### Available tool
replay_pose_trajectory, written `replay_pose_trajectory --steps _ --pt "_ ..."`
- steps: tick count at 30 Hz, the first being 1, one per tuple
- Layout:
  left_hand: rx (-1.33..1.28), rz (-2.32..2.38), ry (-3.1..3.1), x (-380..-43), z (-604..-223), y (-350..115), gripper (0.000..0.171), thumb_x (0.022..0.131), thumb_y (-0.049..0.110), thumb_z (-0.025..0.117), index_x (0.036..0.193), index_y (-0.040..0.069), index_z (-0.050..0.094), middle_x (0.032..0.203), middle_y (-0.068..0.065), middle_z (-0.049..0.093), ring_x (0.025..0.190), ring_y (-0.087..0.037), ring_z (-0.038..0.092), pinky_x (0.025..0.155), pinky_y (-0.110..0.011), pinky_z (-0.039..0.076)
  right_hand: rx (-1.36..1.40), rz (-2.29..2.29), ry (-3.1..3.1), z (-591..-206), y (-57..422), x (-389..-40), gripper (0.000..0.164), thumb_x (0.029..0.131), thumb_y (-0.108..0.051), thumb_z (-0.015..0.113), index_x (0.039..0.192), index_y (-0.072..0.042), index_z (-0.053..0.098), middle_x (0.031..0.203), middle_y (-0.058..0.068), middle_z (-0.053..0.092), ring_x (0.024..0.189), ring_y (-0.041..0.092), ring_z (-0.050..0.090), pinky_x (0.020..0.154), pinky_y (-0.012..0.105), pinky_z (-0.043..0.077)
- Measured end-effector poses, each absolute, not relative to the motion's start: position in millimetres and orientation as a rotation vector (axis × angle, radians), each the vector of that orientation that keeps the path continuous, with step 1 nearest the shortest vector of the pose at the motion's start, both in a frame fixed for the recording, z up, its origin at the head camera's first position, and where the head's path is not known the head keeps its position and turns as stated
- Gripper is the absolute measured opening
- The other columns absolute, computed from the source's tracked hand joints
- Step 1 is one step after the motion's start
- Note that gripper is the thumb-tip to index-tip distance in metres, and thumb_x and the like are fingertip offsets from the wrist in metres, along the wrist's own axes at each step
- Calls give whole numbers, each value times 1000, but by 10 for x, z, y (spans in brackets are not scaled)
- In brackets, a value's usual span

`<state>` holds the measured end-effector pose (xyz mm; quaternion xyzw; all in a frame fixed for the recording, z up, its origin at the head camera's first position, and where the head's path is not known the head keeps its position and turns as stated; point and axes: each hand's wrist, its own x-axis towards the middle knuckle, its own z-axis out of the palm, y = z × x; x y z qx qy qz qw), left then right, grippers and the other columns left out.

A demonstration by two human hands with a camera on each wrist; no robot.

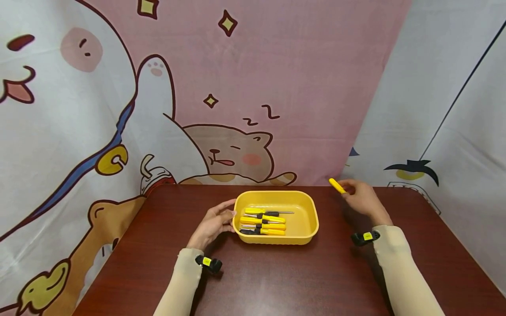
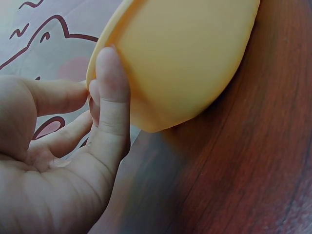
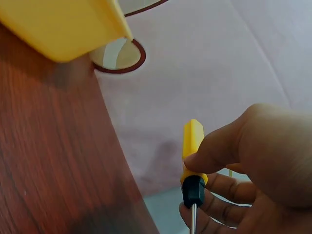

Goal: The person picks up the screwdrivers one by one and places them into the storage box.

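A yellow plastic bin (image 1: 304,240) stands mid-table, with several yellow-and-black screwdrivers (image 1: 262,220) lying in its left half. My left hand (image 1: 213,224) pinches the bin's left rim; in the left wrist view the thumb (image 2: 113,78) presses one face of the wall and the fingers sit on the other. Right of the bin, my right hand (image 1: 363,199) holds a screwdriver (image 3: 193,146) above the table. Its yellow handle (image 1: 337,185) points up and left, pinched between thumb and fingers. In the right wrist view the black collar and metal shaft run down past the fingers.
The dark red-brown wooden table (image 1: 276,281) ends at the back against a printed cartoon cloth (image 1: 308,87). Pale cloth (image 1: 474,131) hangs along the right side. Each wrist wears a small black camera on a strap over a cream sleeve (image 1: 399,254).
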<state>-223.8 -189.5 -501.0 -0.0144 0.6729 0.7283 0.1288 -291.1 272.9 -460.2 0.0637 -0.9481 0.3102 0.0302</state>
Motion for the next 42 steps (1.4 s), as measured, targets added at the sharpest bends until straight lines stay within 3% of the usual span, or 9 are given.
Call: replay_pose_trajectory --steps 7,18,34,42 --pt "-55 2124 1955 -2237 -5010 -1896 49 101 9 62 149 14 53 116 -24 65 78 -20 66 65 -31 61 188 1065 -2962 -4576 2668 -2919 39 99 -13 63 138 -8 60 126 24 62 101 36 60 80 36 58" --pt "-47 2125 1942 -2245 -5017 -1910 50 101 9 62 150 15 51 119 -26 63 78 -21 66 66 -32 61 214 1182 -2984 -4515 2594 -2888 41 100 -15 63 141 -15 59 131 20 62 107 34 59 84 35 57" --pt "-71 2117 1951 -2248 -5024 -1895 48 101 9 62 148 18 54 117 -24 65 81 -23 67 67 -32 62 456 1154 -2897 -4449 2416 -2821 36 98 -10 67 133 -16 66 117 13 68 98 28 63 78 29 57" --pt "-72 2111 1961 -2241 -5007 -1896 49 101 9 62 148 17 54 118 -25 65 81 -23 66 66 -31 61 496 1124 -2908 -4428 2250 -2768 35 98 -8 66 132 -17 66 120 9 67 102 28 61 83 36 59"
